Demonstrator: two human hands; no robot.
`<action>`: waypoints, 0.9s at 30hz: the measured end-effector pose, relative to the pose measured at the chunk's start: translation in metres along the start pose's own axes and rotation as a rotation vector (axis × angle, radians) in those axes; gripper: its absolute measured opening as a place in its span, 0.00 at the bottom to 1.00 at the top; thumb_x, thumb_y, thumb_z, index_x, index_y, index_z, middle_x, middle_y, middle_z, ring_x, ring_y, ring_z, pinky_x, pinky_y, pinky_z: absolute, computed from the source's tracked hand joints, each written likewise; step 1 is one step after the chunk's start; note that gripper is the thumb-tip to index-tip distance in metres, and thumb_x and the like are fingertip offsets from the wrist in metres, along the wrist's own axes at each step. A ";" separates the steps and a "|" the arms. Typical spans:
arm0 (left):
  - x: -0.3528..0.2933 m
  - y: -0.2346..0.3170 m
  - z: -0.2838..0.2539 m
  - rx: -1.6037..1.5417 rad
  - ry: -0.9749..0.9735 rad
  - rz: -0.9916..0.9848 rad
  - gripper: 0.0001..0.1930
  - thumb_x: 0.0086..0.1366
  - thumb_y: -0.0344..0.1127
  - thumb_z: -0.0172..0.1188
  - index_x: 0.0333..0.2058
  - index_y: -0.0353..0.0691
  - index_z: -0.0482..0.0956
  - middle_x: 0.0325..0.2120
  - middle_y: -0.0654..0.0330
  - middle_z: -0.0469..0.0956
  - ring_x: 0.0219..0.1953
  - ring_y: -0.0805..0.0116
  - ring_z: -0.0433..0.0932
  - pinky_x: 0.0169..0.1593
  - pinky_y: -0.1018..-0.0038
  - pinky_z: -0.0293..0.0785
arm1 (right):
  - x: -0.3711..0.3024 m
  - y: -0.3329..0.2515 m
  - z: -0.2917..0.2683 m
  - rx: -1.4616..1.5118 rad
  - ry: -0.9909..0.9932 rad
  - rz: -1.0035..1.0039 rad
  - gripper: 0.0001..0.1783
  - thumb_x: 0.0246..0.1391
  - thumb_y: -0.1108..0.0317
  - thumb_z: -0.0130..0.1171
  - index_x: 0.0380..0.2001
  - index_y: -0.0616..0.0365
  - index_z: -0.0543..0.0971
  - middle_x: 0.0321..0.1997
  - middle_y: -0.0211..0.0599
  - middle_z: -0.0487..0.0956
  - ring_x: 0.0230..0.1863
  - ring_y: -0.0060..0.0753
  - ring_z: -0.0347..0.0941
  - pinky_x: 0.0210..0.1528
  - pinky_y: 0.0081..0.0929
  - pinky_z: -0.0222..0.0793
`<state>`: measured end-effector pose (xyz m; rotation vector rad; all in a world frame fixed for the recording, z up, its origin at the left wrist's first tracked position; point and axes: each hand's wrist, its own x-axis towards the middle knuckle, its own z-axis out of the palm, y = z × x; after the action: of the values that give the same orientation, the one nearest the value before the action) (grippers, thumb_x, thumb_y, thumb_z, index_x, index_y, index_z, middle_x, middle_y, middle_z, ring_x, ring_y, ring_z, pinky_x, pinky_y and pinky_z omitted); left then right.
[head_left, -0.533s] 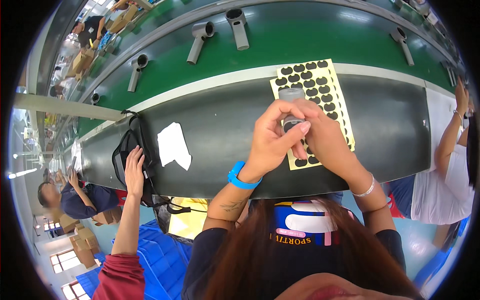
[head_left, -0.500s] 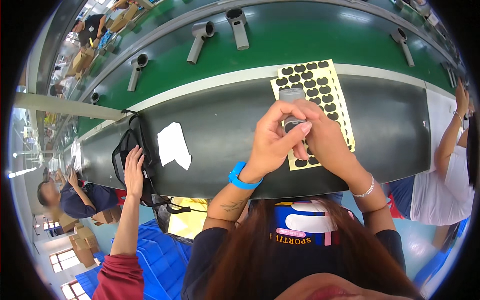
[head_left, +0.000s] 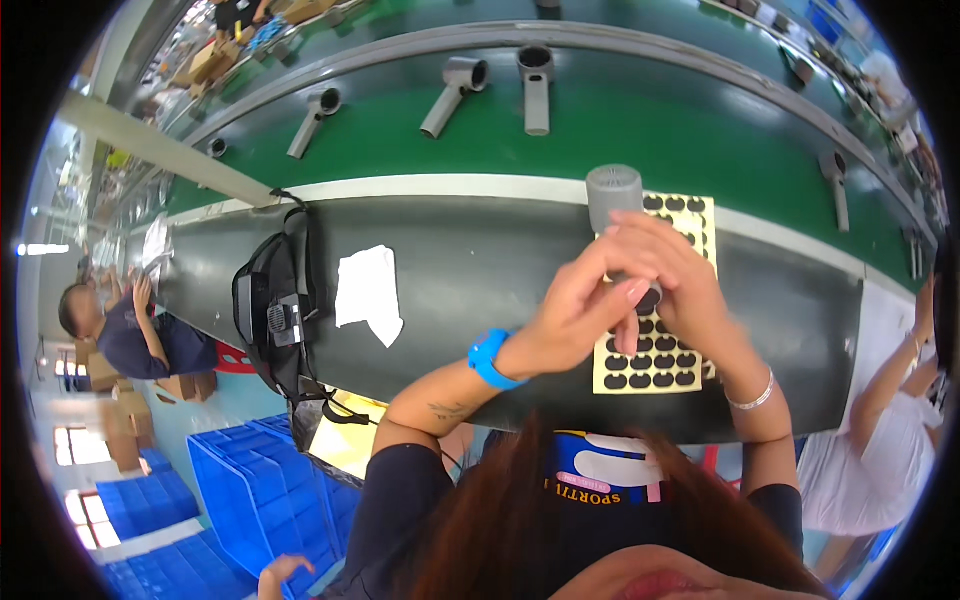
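Both my hands are raised together over the dark grey worktable (head_left: 480, 270). My left hand (head_left: 575, 305), with a blue wristband, and my right hand (head_left: 690, 285), with a thin bracelet, grip a grey hair dryer (head_left: 613, 192). Its round head sticks up above my fingers, and its handle is hidden inside them. Right below the hands a yellow sheet of black oval stickers (head_left: 655, 360) lies on the table.
Behind the table runs a green conveyor belt (head_left: 650, 120) carrying several grey hair dryers (head_left: 535, 85). A black bag (head_left: 275, 320) and a white cloth (head_left: 368, 290) lie at the left. Blue crates (head_left: 250, 480) stand below. Other people work at the far left (head_left: 120, 335) and right (head_left: 890, 410).
The view has shifted. The dryer's head now shows clearly above my fingers. The red-sleeved arm that reached toward the black bag is gone from sight.
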<state>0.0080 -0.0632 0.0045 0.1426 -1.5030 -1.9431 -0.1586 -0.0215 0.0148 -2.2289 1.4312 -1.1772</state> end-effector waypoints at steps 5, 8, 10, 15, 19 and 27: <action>0.063 -0.002 -0.095 0.765 0.450 -0.007 0.17 0.62 0.42 0.58 0.42 0.35 0.70 0.40 0.49 0.72 0.28 0.67 0.77 0.27 0.73 0.73 | 0.061 0.077 -0.004 -0.358 -0.118 0.033 0.26 0.43 0.87 0.43 0.49 0.60 0.70 0.58 0.47 0.68 0.56 0.54 0.67 0.56 0.36 0.65; 0.101 -0.052 -0.160 1.533 0.678 -0.055 0.26 0.53 0.48 0.65 0.38 0.29 0.72 0.38 0.44 0.70 0.38 0.52 0.73 0.41 0.61 0.72 | 0.070 0.155 -0.021 -0.626 -0.152 0.046 0.23 0.48 0.83 0.46 0.51 0.62 0.68 0.62 0.49 0.64 0.60 0.54 0.61 0.61 0.37 0.60; 0.116 -0.068 -0.178 1.552 0.757 -0.200 0.27 0.52 0.47 0.66 0.38 0.27 0.70 0.39 0.43 0.69 0.41 0.47 0.71 0.43 0.58 0.71 | 0.069 0.199 -0.028 -0.735 -0.242 0.121 0.26 0.46 0.84 0.45 0.53 0.61 0.67 0.64 0.45 0.62 0.59 0.52 0.61 0.58 0.38 0.62; 0.124 -0.091 -0.200 1.289 0.962 -0.132 0.22 0.51 0.38 0.66 0.37 0.28 0.68 0.37 0.43 0.70 0.40 0.46 0.71 0.42 0.57 0.70 | 0.066 0.196 -0.028 -0.619 -0.290 0.100 0.32 0.47 0.86 0.46 0.58 0.54 0.65 0.66 0.44 0.58 0.64 0.51 0.57 0.61 0.37 0.60; 0.128 -0.042 -0.201 1.064 0.996 0.534 0.17 0.51 0.34 0.66 0.36 0.31 0.72 0.30 0.51 0.74 0.33 0.55 0.76 0.37 0.63 0.72 | 0.054 0.149 -0.040 -0.560 -0.166 0.088 0.33 0.50 0.86 0.45 0.61 0.53 0.63 0.67 0.44 0.57 0.67 0.50 0.53 0.62 0.36 0.58; 0.042 0.046 -0.080 0.822 0.573 0.562 0.18 0.50 0.38 0.70 0.36 0.32 0.79 0.29 0.57 0.77 0.26 0.74 0.76 0.29 0.78 0.72 | -0.045 0.030 -0.046 -0.203 -0.122 0.326 0.20 0.53 0.76 0.53 0.51 0.61 0.71 0.58 0.48 0.70 0.59 0.47 0.66 0.59 0.32 0.60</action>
<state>0.0333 -0.1576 0.0312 0.5175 -1.6068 -0.6865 -0.2204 0.0120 0.0047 -2.0410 1.8442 -0.8099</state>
